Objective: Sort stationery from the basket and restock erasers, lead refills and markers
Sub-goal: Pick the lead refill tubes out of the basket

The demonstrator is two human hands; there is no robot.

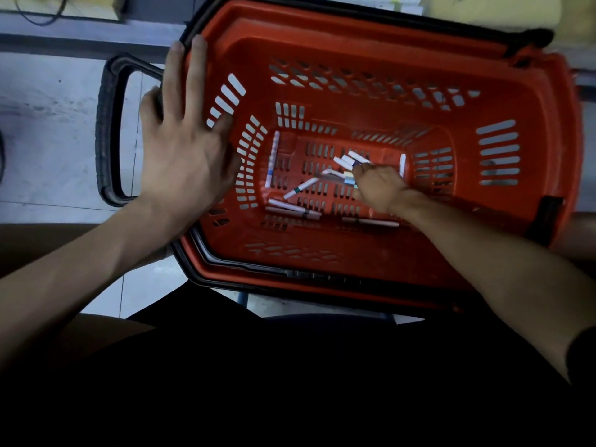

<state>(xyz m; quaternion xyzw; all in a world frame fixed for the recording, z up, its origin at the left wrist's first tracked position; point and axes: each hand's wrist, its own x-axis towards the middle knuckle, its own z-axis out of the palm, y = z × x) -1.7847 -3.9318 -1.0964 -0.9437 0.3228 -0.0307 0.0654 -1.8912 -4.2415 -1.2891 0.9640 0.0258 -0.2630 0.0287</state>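
basket [371, 40]: orange-red, slotted walls | handle [108, 130]: black | markers [298, 188]: white barrels, blue or green bands | floor [48, 124]: pale grey

Basket [371, 37] mouth open between the hands; left hand [183, 150] covers its left rim; scattered markers [292, 207] crowd the floor around the right hand [379, 188].

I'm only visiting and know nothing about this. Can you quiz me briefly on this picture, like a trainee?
1. True or false: the left hand rests flat, fingers straight, on the basket edge.
2. Where is the right hand? A) on the person's lap B) down inside the basket C) on the floor tiles
3. Fill in: the right hand's fingers curl round a bunch of ____.
Key: 1 true; 2 B; 3 markers.
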